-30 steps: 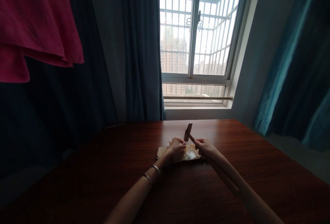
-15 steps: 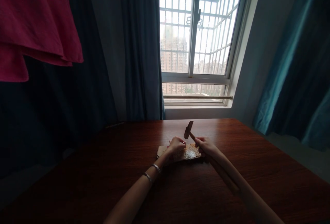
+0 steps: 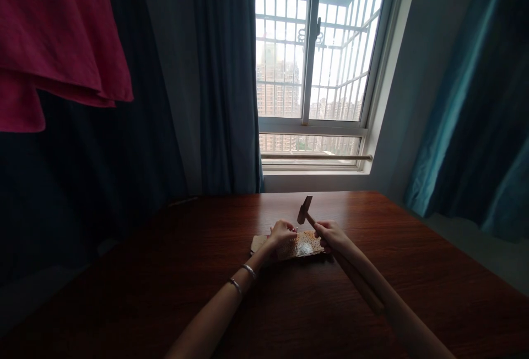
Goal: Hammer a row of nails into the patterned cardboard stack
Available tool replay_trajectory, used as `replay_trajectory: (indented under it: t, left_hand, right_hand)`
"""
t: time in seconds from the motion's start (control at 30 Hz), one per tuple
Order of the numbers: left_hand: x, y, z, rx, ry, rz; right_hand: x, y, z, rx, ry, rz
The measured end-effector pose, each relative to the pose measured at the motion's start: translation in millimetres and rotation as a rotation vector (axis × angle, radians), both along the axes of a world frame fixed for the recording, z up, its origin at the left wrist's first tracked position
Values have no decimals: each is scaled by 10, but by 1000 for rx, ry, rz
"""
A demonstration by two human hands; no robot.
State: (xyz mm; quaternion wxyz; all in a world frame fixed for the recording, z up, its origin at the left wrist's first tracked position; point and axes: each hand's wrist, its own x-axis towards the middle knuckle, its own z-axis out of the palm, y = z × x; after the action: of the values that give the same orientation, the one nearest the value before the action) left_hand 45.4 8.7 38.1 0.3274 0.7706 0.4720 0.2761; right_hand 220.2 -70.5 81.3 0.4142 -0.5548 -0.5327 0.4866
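My right hand (image 3: 332,236) is closed around the wooden handle of a hammer (image 3: 305,210), whose head is raised above the table. The long handle (image 3: 359,284) runs back under my right forearm. The fingers of my left hand (image 3: 282,232) are pinched together over a flat, pale, spotted board (image 3: 308,243). At the fingertips a tiny thin nail (image 3: 296,229) seems to stand upright, too small to see clearly. My left hand covers part of the board, and the hammer's head is apart from both.
The dark red-brown wooden table (image 3: 198,293) reaches to the wall below a barred window (image 3: 309,72). Blue curtains (image 3: 227,83) hang at its sides, and a pink cloth (image 3: 61,34) hangs at the upper left.
The hammer and my right hand have shifted very slightly to the right and down in the view. My left hand stays pinched in nearly the same place over the board.
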Motion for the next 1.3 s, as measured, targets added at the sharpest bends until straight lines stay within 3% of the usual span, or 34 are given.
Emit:
replay_trajectory:
  t: [0.33,0.77,1.3]
  left_hand:
    - [-6,-34,72,-13,49,-34]
    - [-15,-7,40,3,53,-54]
    - [-2,217,-232,84,59,-94]
  right_hand:
    - [-29,-58,-19,-5,-26,-13]
    - [-30,-32,-69,7,-50,10]
    - [70,39,-305,-110,90,-46]
